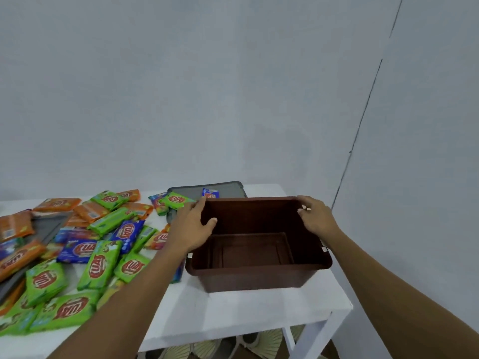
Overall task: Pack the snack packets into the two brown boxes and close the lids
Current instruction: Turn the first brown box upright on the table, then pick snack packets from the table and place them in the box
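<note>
An open, empty brown box (256,278) stands on the right part of the white table (233,314). My left hand (191,226) grips its left rim, thumb inside the wall. My right hand (315,216) grips the far right rim. A grey lid (228,189) lies flat behind the box, with a green packet (176,199) and a blue packet (210,194) on it. Several green, orange and blue snack packets (77,244) are spread over the left of the table. Only one brown box is in view.
Another grey lid (48,224) lies partly buried under packets at the left. A plain wall runs behind the table. The table's right edge and front corner (347,304) are close to the box. Patterned floor shows under the table.
</note>
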{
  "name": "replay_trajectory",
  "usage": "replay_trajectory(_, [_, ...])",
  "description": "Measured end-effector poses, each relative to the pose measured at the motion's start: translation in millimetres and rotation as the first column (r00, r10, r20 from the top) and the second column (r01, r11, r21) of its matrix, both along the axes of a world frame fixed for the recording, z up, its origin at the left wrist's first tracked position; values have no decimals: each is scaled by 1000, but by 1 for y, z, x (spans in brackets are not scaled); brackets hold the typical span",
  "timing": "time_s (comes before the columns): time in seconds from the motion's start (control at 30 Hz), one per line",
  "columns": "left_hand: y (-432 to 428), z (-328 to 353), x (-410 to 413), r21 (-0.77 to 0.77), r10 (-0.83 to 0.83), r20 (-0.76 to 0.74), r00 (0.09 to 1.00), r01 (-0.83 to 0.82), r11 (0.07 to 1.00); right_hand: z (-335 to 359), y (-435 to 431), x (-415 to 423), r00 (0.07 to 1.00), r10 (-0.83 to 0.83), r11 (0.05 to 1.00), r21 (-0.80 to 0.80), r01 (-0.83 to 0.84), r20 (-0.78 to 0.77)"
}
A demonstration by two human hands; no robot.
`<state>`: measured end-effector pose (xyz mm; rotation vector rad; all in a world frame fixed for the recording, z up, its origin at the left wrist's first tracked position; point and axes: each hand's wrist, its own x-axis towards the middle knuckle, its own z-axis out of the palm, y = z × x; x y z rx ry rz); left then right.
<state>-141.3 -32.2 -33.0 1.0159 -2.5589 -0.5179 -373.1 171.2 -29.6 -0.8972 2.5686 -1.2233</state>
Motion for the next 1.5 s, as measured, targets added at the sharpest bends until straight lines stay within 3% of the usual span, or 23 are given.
replay_trajectory(0.1, [3, -7, -1, -82, 34, 134, 990, -23, 996, -10, -4, -7, 998, 37, 997, 74, -33, -44])
replay_trajectory(0.27, [1, -10, -5, -146, 30, 133, 991, -11, 989, -18, -10, -12, 980, 118, 976, 202, -84, -162])
replay_trajectory(0.43, [5, -11, -2, -240, -7, 285, 959, 78, 968, -11, -13, 0, 841, 326, 905, 400, -146, -432])
replay_trajectory(0.73, [7, -9, 15, -224, -13, 273, 962, 77, 972, -12, -15, 10, 782, 412, 875, 443, -196, -468])
replay_trajectory(0.87, [0, -3, 33, -178, -16, 144, 989, 42, 983, -5, -19, 21, 747, 433, 856, 490, -165, -504])
replay_trajectory(0.97, [-11, -1, 61, -168, -20, 64, 998, 30, 985, 2, -33, 36, 718, 452, 870, 438, -225, -529])
replay_trajectory(1.17, [-60, -16, 131, -146, 5, 267, 964, 35, 989, 13, -84, 88, 648, 515, 857, 328, -397, -561])
replay_trajectory(1.3, [-75, -34, 163, -77, -2, 476, 879, 44, 996, 17, -120, 129, 617, 542, 837, 306, -453, -571])
replay_trajectory(1.37, [-90, -44, 178, -59, -16, 475, 880, 50, 997, 16, -140, 150, 591, 569, 819, 329, -470, -572])
replay_trajectory(1.5, [-115, -49, 193, -49, 78, 306, 949, -66, 997, 15, -171, 192, 500, 680, 733, 465, -497, -537])
